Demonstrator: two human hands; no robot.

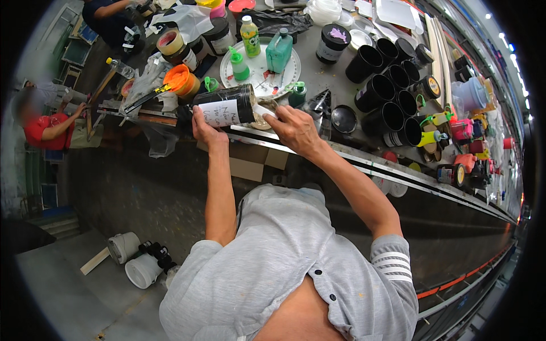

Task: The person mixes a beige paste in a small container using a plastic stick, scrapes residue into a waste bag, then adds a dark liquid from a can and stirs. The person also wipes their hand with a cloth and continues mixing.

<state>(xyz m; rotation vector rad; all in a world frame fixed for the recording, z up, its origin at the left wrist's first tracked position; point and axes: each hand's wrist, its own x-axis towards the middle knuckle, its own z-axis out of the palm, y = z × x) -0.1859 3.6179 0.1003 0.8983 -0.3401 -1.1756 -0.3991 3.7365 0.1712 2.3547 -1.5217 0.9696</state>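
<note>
The left forearm rises almost straight up, its hand cupping the near end of a black jar tipped on its side above the table's edge, fingers wrapped behind it and mostly hidden. The right forearm slants inward, its hand pinching a white scraper, whose tip seems to meet the jar's mouth.

In view you have one left hand and one right hand; at them, one black cylindrical jar with a white label and one flat white tool. Before you are one round white patterned tray, one white-capped yellow-green bottle, one square teal bottle and at least seven open black cylindrical cups. On the floor to your left: two round white plastic buckets
</note>
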